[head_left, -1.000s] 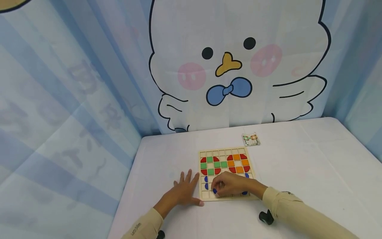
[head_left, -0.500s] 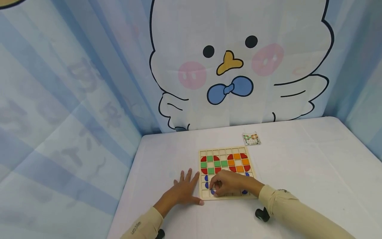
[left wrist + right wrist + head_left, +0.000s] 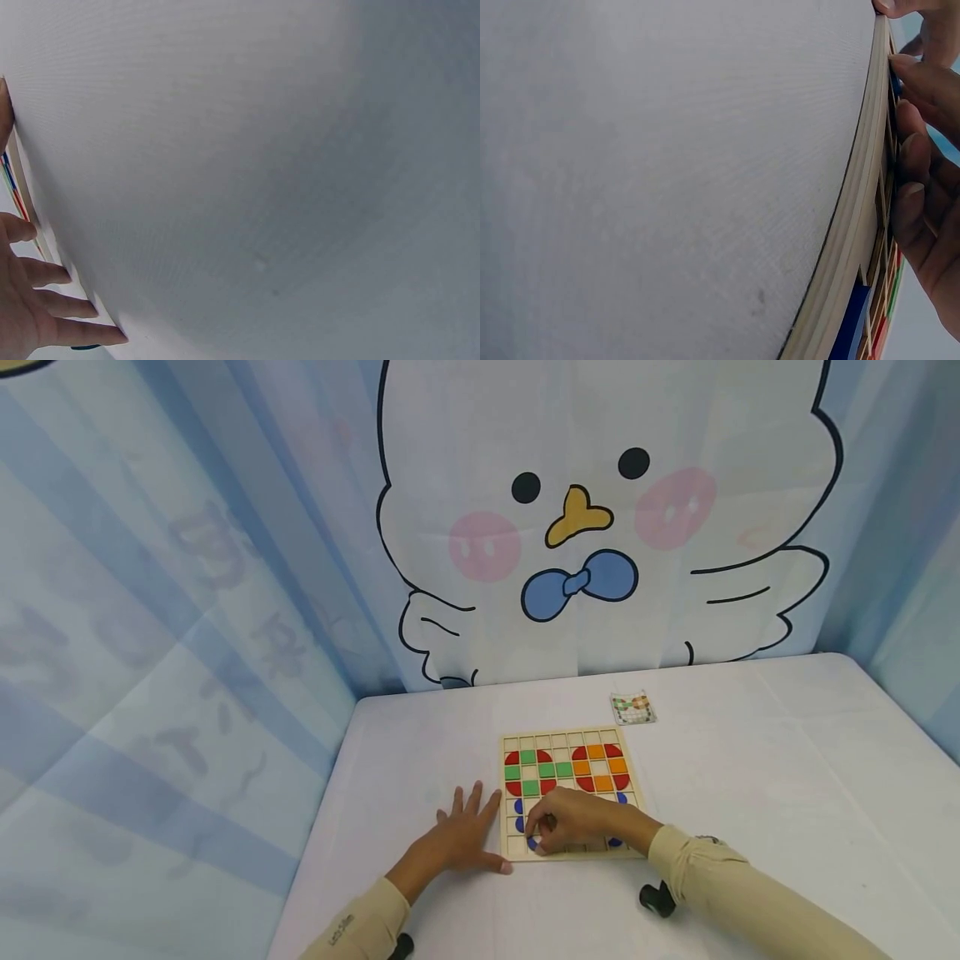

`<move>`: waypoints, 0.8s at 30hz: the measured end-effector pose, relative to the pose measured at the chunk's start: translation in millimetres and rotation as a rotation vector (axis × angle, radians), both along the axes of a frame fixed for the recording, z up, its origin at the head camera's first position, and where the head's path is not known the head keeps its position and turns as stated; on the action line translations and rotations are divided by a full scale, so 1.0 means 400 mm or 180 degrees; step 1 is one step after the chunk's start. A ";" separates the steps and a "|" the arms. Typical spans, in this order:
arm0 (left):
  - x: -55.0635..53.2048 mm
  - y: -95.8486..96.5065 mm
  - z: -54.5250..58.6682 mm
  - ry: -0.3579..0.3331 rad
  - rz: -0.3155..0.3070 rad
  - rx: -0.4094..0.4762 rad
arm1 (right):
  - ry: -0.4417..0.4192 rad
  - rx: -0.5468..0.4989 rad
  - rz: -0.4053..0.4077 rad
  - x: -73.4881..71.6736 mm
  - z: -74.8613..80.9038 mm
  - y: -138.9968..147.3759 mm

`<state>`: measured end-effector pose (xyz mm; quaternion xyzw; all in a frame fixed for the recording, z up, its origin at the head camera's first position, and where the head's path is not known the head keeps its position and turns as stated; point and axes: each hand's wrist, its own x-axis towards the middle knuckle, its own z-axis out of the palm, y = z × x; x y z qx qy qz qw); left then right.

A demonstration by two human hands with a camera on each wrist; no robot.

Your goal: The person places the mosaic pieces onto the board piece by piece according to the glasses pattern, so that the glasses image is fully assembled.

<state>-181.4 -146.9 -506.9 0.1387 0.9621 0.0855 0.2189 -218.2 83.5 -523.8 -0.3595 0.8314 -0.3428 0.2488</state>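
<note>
A wooden grid board (image 3: pixel 560 742) lies on the table, with red, green and orange pieces in its far rows and several blue curved pieces nearer the person. My right hand (image 3: pixel 573 818) is over the board's near part. Its thumb and forefinger pinch a small blue curved piece (image 3: pixel 532 843) at a cell in the near row, partly covered by the fingers. In the right wrist view, curled fingers (image 3: pixel 915 154) hover along the board's edge. My left hand (image 3: pixel 465 842) rests on the tablecloth with fingers spread, its fingertips and thumb at the board's left edge.
A small pattern card (image 3: pixel 633 708) lies beyond the board's far right corner. White cloth covers the table (image 3: pixel 780 760). A printed curtain (image 3: pixel 480 635) hangs behind it and along the sides. Black wrist devices (image 3: pixel 657 900) show under the sleeves.
My right hand has shifted slightly left with the blue piece, which now sits lower and flatter at its cell. My left hand stays in place.
</note>
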 end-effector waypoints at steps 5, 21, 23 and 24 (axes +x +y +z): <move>-0.004 0.005 0.002 -0.0021 -0.0025 0.0023 | 0.0044 0.0005 -0.0003 0.000 -0.001 0.009; -0.007 0.004 -0.026 0.0024 -0.0021 0.0027 | 0.0537 0.0078 -0.0478 0.019 0.042 0.172; -0.004 -0.001 -0.027 -0.0002 -0.0016 0.0027 | 0.0596 0.0097 -0.0562 0.023 0.051 0.201; -0.003 -0.004 -0.028 -0.0014 -0.0018 0.0019 | 0.0629 0.0099 -0.0606 0.026 0.055 0.216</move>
